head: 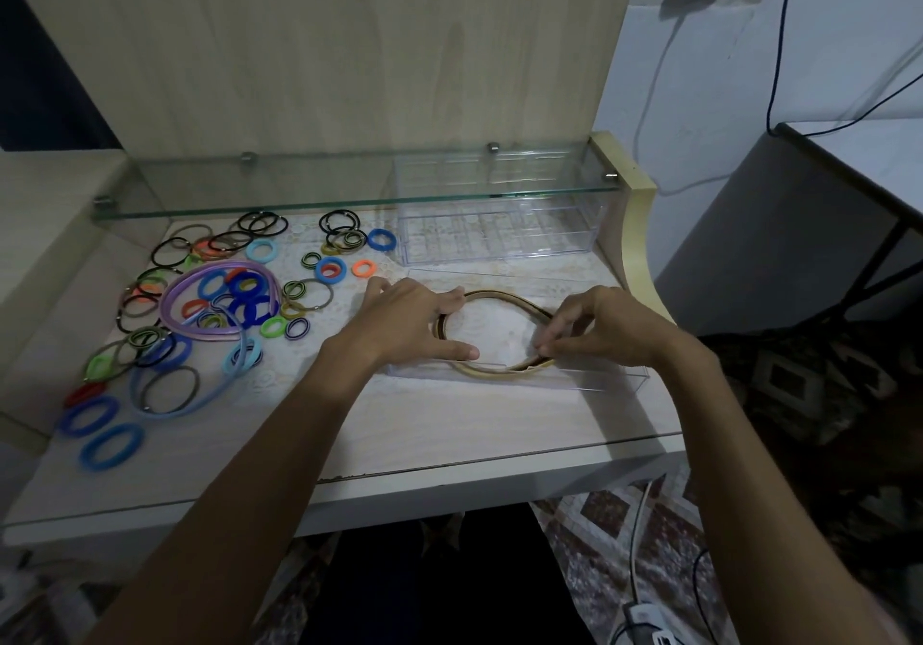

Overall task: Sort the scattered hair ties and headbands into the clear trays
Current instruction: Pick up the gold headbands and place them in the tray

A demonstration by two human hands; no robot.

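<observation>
Tan headband (492, 296) in near clear tray (599, 379), right hand (594, 327) pinching it, left hand (412, 322) flat

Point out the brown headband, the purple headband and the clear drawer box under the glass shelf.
brown headband (504, 297): head view, on its far arc between the two hands.
purple headband (172, 295): head view, on its left curve.
clear drawer box (499, 240): head view, on its front wall.
</observation>
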